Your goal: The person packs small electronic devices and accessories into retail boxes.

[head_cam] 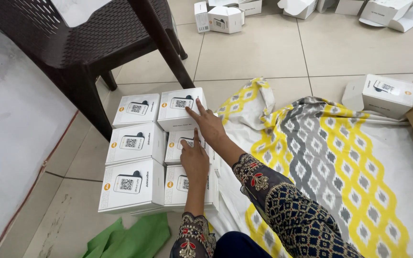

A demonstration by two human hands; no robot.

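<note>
Patterned cloth [340, 157] on tile floor [254, 52], dark chair [82, 43] upper left. Six white boxes [135, 143] stacked 2x3 btwn chair and cloth. Looks like squaring-up step. Right hand [210, 123] flat, fingers spread, on far box [180, 107]; left hand [194, 160] index on mid box [175, 143]. Nothing gripped. Next prob needs light, even push to align edges w/o shifting the rest.

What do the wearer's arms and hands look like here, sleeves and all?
Both hands are bare: left hand, right hand. No gloves, rings or watch show. Each arm wears a dark navy sleeve with a gold lattice print; the cuffs carry red floral embroidery.
</note>
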